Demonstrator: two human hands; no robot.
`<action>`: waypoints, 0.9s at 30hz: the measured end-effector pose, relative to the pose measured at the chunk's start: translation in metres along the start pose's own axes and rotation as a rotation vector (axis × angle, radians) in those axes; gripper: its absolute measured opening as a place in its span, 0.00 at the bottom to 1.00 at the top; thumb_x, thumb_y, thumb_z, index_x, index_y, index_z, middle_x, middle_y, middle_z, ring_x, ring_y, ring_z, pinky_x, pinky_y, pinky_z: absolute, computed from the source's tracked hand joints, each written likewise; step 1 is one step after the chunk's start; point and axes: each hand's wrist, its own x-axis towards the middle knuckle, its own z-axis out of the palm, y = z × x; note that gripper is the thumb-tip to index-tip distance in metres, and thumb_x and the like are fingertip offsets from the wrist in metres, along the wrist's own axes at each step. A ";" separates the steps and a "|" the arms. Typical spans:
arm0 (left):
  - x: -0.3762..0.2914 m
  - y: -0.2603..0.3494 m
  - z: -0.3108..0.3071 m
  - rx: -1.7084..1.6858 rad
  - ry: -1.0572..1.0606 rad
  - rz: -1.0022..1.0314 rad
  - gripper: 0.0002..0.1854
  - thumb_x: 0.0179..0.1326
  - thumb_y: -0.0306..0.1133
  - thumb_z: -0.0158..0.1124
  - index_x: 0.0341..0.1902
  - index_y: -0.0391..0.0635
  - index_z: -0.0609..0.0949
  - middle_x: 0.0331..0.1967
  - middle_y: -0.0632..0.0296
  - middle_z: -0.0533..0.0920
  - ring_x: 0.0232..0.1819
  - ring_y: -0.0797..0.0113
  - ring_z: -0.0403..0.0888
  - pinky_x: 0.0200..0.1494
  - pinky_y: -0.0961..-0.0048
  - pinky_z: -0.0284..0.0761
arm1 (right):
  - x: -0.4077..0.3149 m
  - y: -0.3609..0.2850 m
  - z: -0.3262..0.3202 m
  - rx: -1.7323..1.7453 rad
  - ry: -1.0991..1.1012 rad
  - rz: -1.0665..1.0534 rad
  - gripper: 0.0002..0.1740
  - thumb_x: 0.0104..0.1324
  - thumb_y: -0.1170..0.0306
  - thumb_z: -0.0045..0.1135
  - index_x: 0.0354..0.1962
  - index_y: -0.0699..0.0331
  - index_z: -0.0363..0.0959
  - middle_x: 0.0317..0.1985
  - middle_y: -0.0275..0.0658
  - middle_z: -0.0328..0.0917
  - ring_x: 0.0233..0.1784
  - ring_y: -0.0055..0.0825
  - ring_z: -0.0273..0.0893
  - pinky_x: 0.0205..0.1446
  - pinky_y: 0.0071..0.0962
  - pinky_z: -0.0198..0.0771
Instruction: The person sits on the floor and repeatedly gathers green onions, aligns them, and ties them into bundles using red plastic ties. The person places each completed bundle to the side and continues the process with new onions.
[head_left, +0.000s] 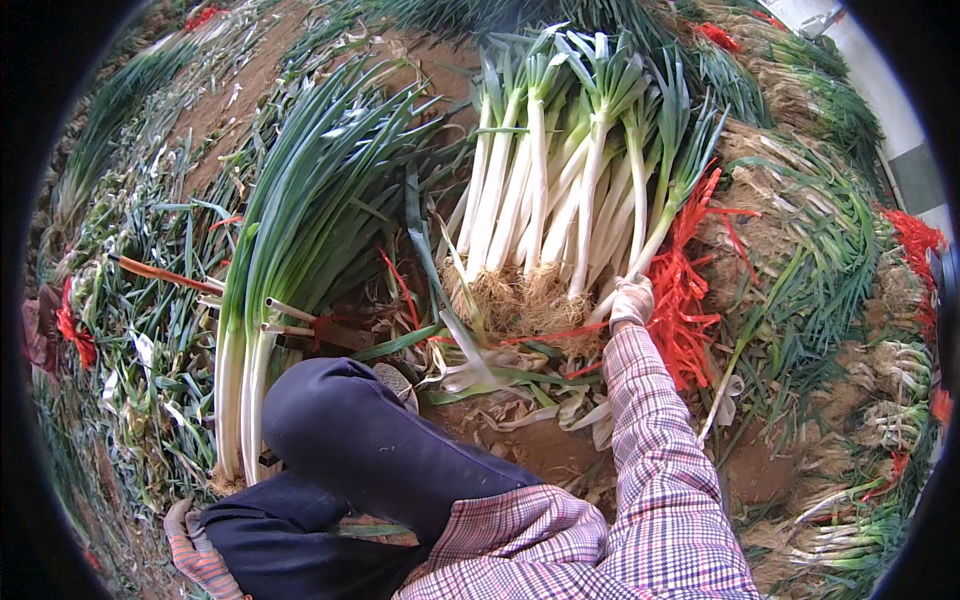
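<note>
My right hand (632, 300), in a pale glove, is closed around the white stalk of a large green onion (660, 232), just above its root end. It leans at the right edge of a pile of peeled green onions (536, 180) with white shanks, trimmed leaves and matted roots. My left hand (196, 551), in a striped knit glove, rests low beside my dark-trousered leg (360, 435); whether its fingers hold anything cannot be seen. Above it, a tall bunch of green onions (292, 240) lies across a low stand with protruding pegs (289, 319).
Red plastic twine (682, 292) lies in a tangle right of the pile. Stripped leaves (150, 375) cover the ground at left. More bundled onions (847, 540) line the right side. An orange-brown stick (165, 274) juts out left of the stand.
</note>
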 end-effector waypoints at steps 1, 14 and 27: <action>0.001 0.002 -0.002 -0.007 0.019 -0.045 0.11 0.72 0.30 0.56 0.51 0.39 0.82 0.45 0.56 0.84 0.48 0.64 0.79 0.58 0.67 0.72 | -0.004 -0.001 -0.003 -0.034 -0.002 0.003 0.24 0.58 0.74 0.70 0.52 0.67 0.74 0.39 0.43 0.83 0.37 0.35 0.82 0.47 0.33 0.76; 0.000 -0.027 0.009 0.150 -0.034 0.008 0.10 0.70 0.31 0.58 0.46 0.35 0.80 0.41 0.52 0.82 0.45 0.55 0.79 0.56 0.64 0.72 | 0.065 0.036 0.012 0.055 -0.153 0.260 0.18 0.55 0.62 0.75 0.38 0.62 0.79 0.26 0.35 0.75 0.25 0.30 0.72 0.29 0.33 0.69; 0.013 0.003 0.008 0.242 -0.082 -0.007 0.08 0.66 0.29 0.60 0.43 0.37 0.81 0.39 0.51 0.82 0.42 0.50 0.79 0.52 0.61 0.73 | -0.017 -0.085 0.019 0.299 -0.141 -0.253 0.30 0.48 0.78 0.76 0.50 0.71 0.75 0.39 0.40 0.82 0.39 0.32 0.77 0.50 0.29 0.73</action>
